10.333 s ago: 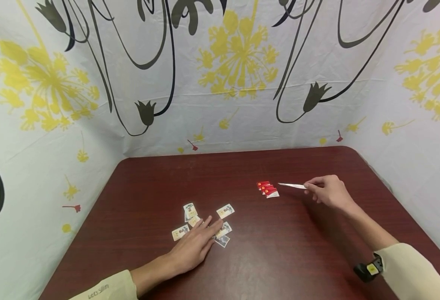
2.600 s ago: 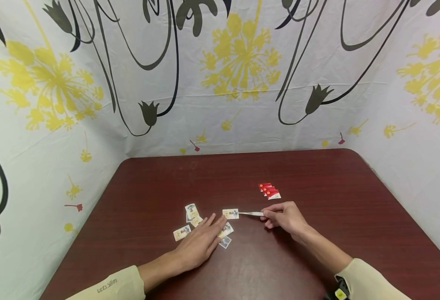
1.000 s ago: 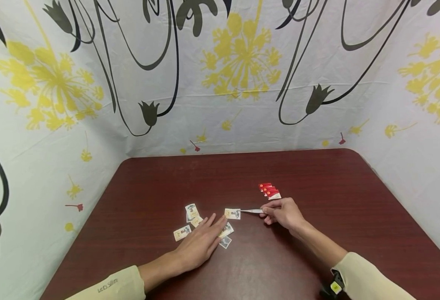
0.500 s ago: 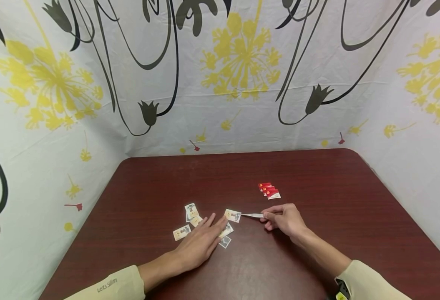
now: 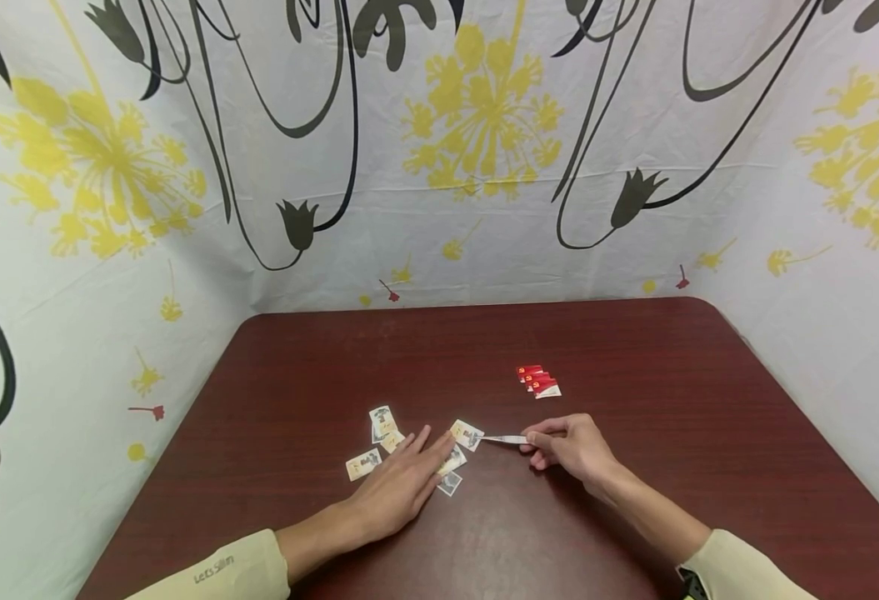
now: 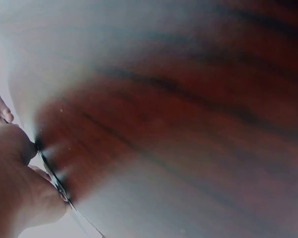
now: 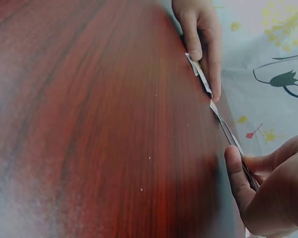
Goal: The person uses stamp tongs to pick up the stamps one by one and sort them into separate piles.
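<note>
My right hand pinches a pair of slim tweezers, seen also in the right wrist view as two thin arms meeting at a point. Their tip touches the right edge of a pale stamp, which lies tilted near the left fingertips. My left hand rests with straight, spread fingers over several pale stamps. One stamp shows by its thumb side, another on its left, and a few overlap past the fingers. Whatever lies under the palm is hidden.
Several red-and-white stamps overlap in a slanted row farther back, right of centre. All lie on a dark red wooden table with rounded far corners. White cloth with flower prints hangs behind and at both sides.
The right hand and tweezers have come from beside the red stamps to the pale ones, lately shifting slightly nearer. The stamp at the tip has turned clockwise. The left hand stays in place.
</note>
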Demonstrator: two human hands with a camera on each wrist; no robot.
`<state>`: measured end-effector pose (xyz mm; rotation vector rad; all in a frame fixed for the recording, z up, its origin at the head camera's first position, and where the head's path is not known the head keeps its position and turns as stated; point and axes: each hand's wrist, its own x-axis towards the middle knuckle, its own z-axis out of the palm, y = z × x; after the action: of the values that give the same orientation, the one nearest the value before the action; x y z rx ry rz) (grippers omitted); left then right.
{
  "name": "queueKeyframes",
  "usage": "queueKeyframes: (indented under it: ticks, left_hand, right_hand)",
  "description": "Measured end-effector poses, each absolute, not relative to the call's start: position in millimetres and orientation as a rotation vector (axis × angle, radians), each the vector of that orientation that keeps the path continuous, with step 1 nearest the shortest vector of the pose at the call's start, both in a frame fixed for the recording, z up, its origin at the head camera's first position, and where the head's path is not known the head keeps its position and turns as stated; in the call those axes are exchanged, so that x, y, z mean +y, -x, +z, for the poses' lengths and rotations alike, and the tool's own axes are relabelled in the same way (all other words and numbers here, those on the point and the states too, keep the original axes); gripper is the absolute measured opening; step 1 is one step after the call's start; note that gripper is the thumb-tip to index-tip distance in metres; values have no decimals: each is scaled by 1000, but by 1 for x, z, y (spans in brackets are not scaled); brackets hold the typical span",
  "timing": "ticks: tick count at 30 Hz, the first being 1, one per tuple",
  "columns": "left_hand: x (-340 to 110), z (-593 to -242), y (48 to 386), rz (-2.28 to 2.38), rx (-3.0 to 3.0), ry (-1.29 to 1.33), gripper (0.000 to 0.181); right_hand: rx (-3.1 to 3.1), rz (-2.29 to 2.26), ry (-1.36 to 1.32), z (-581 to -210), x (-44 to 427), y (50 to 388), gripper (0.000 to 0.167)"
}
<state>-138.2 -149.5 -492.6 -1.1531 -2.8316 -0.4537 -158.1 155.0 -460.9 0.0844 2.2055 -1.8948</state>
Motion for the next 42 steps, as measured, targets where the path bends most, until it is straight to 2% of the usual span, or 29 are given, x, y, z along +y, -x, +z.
queueKeyframes:
  ticks: [8,42]
  left_hand:
    - [-149,-492,138,-449,-2830,1155,55]
    - [-149,-492,138,-454,-2830,1159,54]
  right_hand:
    - [2184,-1903,-31,-460,158,156,20]
    - [2156,-1770,38,-451,161,195,21]
